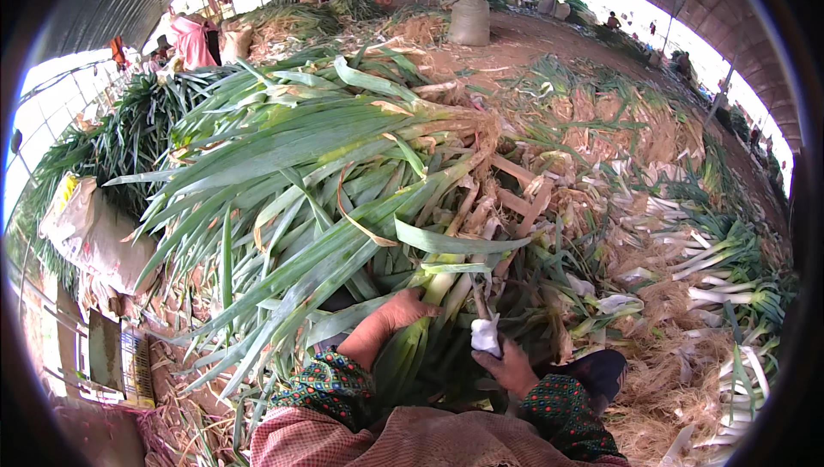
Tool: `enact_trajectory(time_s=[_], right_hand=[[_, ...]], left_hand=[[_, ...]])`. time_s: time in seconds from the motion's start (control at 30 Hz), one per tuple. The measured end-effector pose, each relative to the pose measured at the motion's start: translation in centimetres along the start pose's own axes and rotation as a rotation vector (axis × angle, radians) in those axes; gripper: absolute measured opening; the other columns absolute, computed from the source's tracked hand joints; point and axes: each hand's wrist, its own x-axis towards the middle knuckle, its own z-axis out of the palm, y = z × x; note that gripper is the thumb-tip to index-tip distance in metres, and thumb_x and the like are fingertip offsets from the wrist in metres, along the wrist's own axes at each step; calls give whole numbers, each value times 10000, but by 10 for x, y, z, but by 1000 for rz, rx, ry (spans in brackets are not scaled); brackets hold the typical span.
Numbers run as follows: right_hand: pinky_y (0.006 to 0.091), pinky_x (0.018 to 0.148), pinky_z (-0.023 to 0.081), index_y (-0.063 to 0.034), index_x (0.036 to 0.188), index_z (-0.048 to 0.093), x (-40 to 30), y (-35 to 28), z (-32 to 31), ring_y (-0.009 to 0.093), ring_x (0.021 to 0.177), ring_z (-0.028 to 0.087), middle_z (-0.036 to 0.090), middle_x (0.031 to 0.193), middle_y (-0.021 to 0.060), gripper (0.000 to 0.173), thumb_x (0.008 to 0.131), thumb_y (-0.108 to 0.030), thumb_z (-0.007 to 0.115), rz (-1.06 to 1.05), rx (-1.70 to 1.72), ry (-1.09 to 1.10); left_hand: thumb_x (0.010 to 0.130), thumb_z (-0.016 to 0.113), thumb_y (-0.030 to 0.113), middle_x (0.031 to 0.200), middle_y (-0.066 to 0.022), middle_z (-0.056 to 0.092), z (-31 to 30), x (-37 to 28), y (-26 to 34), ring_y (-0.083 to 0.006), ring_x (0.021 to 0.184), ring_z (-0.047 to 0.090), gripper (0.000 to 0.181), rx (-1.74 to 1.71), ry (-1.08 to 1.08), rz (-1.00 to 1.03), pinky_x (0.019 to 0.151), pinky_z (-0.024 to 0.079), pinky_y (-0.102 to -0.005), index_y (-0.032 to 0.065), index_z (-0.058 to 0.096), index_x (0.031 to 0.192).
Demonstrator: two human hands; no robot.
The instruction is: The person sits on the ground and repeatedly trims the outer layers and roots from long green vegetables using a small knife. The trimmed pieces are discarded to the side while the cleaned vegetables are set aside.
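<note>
My left hand (pixel 399 312) is closed around a thick green leek (pixel 440 283) in front of my lap. Its long leaves fan out to the left. To the right, my right hand (pixel 512 364) holds a small white-wrapped object (pixel 485 336). A narrow dark piece sticks up from the wrapping, perhaps a blade; I cannot tell exactly what it is. Just beyond both hands lies a large heap of untrimmed leeks (pixel 309 138), roots toward the right and leaves toward the left. Wooden slats (pixel 531 206) stand among the roots at the heap's right side.
Trimmed white-stemmed leeks (pixel 724 293) lie in a row at right, beside cut roots (pixel 663 319) and peelings. My dark shoe (pixel 595 370) is near my right forearm. A white sack (pixel 96 229) and plastic crate (pixel 135 364) stand left. Beyond are another sack (pixel 468 19) and several people.
</note>
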Motion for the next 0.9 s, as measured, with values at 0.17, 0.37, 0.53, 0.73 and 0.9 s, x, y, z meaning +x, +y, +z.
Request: enact_trajectory(time_s=[0.17, 0.37, 0.53, 0.73, 0.9], right_hand=[[370, 858, 470, 8, 1175, 549, 8, 37, 12, 284, 976, 625, 640, 1059, 166, 534, 798, -328, 722, -20, 154, 8], [368, 883, 469, -19, 1194, 559, 21, 17, 5, 278, 1017, 620, 637, 1095, 159, 513, 782, -277, 724, -49, -14, -11], [370, 891, 469, -28, 1201, 560, 21, 25, 12, 264, 1025, 619, 638, 1098, 149, 506, 780, -259, 722, -38, -69, 17], [387, 824, 487, -10, 1125, 587, 12, 10, 5, 300, 937, 641, 654, 988, 184, 435, 778, -243, 710, -133, -131, 82], [472, 779, 488, 25, 1011, 587, -26, -31, -28, 442, 881, 607, 634, 909, 264, 354, 774, -226, 669, -84, -233, 39]], left_hand=[[774, 757, 251, 1122, -87, 627, -18, -35, 48, -167, 1017, 558, 616, -261, 35, 130, 945, 417, -303, -30, 527, 1272], [828, 731, 158, 1163, -75, 602, -65, -100, 137, -168, 1061, 533, 544, -423, 110, 414, 968, 407, -310, -31, 499, 1283], [835, 710, 198, 1120, -133, 617, -58, -94, 142, -175, 1024, 553, 596, -135, 222, 449, 929, 438, -305, -41, 446, 1313], [770, 667, 361, 1116, -280, 613, -3, -33, 50, -385, 1050, 598, 617, 396, 166, -13, 913, 473, -429, -71, 532, 1189], [834, 552, 272, 1158, -258, 609, 31, -22, 43, -371, 1081, 602, 488, 520, 123, -156, 925, 480, -434, -35, 523, 1214]])
